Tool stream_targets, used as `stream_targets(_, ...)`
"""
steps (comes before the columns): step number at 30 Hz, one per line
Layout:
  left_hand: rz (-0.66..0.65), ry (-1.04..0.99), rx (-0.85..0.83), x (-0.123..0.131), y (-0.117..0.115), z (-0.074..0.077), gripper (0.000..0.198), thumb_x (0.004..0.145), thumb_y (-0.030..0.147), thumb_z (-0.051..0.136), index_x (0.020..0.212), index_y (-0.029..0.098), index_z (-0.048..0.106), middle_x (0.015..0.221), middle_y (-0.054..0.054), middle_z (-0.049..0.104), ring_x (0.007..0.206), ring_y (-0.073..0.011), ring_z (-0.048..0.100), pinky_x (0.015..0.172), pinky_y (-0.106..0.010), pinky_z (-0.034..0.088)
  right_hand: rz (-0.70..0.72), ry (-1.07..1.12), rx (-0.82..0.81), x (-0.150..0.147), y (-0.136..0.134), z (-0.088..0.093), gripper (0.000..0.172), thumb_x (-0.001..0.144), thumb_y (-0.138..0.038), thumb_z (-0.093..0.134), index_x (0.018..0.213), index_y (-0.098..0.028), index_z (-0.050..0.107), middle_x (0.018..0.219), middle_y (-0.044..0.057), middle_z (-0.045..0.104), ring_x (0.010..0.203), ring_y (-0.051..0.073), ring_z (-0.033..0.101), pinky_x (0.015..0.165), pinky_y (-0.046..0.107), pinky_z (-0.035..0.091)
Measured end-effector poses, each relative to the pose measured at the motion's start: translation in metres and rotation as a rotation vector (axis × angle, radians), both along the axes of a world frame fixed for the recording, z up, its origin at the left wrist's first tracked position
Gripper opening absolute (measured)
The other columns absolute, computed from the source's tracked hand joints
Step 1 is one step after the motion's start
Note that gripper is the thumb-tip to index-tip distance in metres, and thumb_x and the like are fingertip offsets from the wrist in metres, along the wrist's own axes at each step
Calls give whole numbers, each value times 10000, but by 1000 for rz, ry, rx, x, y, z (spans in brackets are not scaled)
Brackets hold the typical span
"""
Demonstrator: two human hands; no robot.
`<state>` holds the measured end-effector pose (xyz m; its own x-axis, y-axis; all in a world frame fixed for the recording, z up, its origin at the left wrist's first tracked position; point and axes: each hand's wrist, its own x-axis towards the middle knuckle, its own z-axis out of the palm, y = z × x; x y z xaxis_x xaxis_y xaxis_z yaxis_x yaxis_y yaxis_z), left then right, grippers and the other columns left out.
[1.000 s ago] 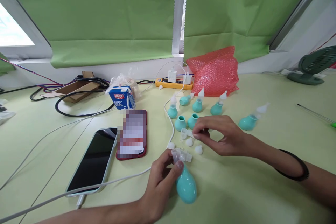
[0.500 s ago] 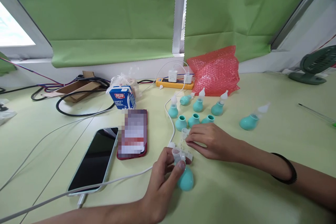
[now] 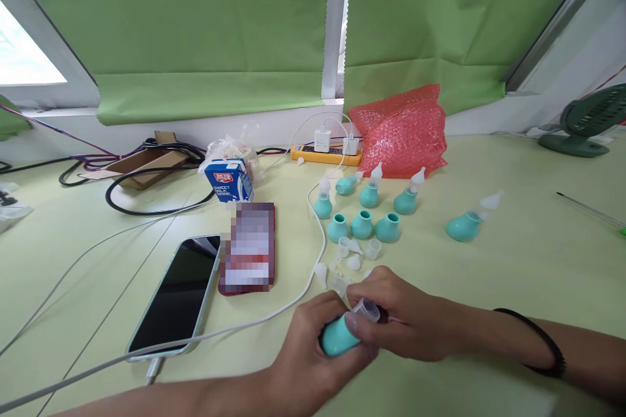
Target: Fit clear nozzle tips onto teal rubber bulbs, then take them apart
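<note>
My left hand [image 3: 313,345] is wrapped round the teal bulb [image 3: 338,337] of a nasal aspirator, which is tilted with its top to the right. A clear plastic cup [image 3: 368,309] sits at the bulb's mouth. Closed on that cup is my right hand [image 3: 401,316], its thumb at the near side; some of its fingers are hidden. Just beyond the hands lie loose clear cups [image 3: 373,249], white tips [image 3: 321,274] and tiny clear pieces. Behind these stand three open teal bulbs [image 3: 362,225].
Several aspirators with white tips [image 3: 369,194] stand farther back; one [image 3: 464,227] lies to the right. A red bubble-wrap bag [image 3: 403,133] and a yellow power strip [image 3: 317,155] are by the wall. Two phones [image 3: 176,296], a white cable [image 3: 244,326] and a milk carton [image 3: 229,180] are at left.
My right hand has left the loose parts and come nearer, onto the clear cup. My left hand now encloses the bulb, which has tipped over toward the right.
</note>
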<state>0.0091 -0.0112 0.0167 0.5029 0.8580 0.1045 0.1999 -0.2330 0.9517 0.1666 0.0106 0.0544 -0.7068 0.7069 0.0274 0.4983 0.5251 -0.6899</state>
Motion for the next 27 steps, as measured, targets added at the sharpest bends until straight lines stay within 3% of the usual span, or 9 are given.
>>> stream_targets(9,-66,36,236,-3,-4,2,175,739,247,542,815,98,594,758,-84,580,707,-171,543,649,-258,443,92,312,-371,-1,0,-6,370,831,-364,351,530,-153,307,501,-56,266,469,43,247,430,178,237)
stream_targets(16,-73,-34,345,-3,-3,0,137,773,254,520,845,146,565,753,-49,564,694,-139,533,638,-224,447,33,418,-565,-5,2,-11,368,771,-366,427,493,-151,317,479,-61,258,447,38,220,411,185,204)
stream_targets(20,-179,-101,485,-6,-1,-3,101,755,249,541,784,153,556,752,-60,529,692,-137,513,624,-221,440,-154,477,-774,-2,11,-15,355,747,-388,343,467,-186,259,390,-77,197,354,40,169,350,200,138)
stream_targets(22,-195,-92,460,-8,-1,-1,104,755,253,537,762,150,550,742,-62,510,678,-135,501,611,-222,432,-241,521,-720,3,16,-7,348,747,-395,334,479,-193,245,397,-78,189,348,39,152,349,202,125)
stream_targets(24,-163,-46,361,-10,-1,4,117,776,259,497,785,152,545,782,-70,503,710,-146,500,641,-240,430,-228,466,-519,11,18,8,358,755,-393,377,488,-183,266,440,-69,212,383,40,169,369,204,141)
stream_targets(27,-132,9,304,-12,-2,10,200,789,328,459,868,168,551,850,-77,476,783,-175,487,703,-285,425,-179,160,-151,26,19,35,359,756,-348,446,495,-168,279,485,-57,220,444,53,203,409,210,176)
